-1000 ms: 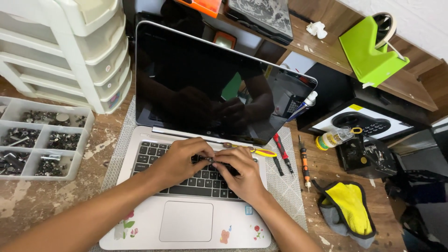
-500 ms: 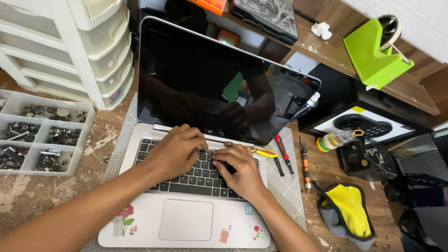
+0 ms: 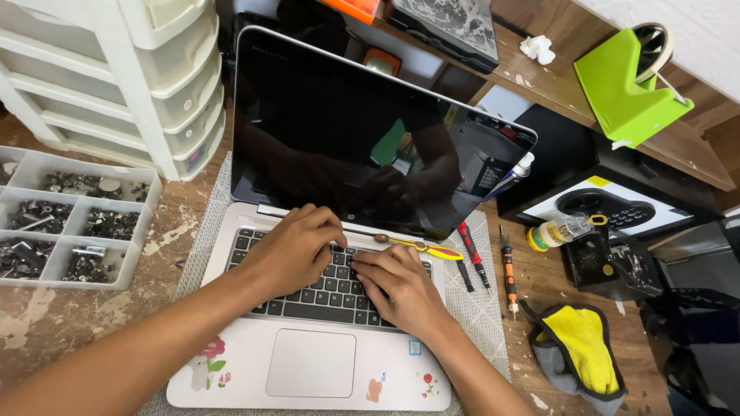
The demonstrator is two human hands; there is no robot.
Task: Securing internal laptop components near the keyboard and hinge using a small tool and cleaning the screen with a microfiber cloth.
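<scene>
An open white laptop [image 3: 239,368] with a dark screen [image 3: 324,123] lies on a grey mat before me. My left hand [image 3: 289,250] rests on the upper middle of the black keyboard [image 3: 308,300], fingers curled down onto the keys. Beside it, my right hand [image 3: 397,289] presses its fingertips on the keys, the two hands almost touching. Whether either hand pinches a small part is hidden. A yellow-handled tool [image 3: 420,247] lies along the hinge just past my right hand.
A clear compartment tray of screws [image 3: 65,219] sits left, a white drawer unit [image 3: 116,85] behind it. Red [image 3: 470,248] and orange [image 3: 506,270] screwdrivers, a small bottle [image 3: 559,229] and a yellow-grey glove [image 3: 578,354] lie right. A green tape dispenser [image 3: 628,85] stands on the wooden shelf.
Both hands stay on the keyboard, fingertips shifting slightly apart and lower on the keys. The view has tilted a little.
</scene>
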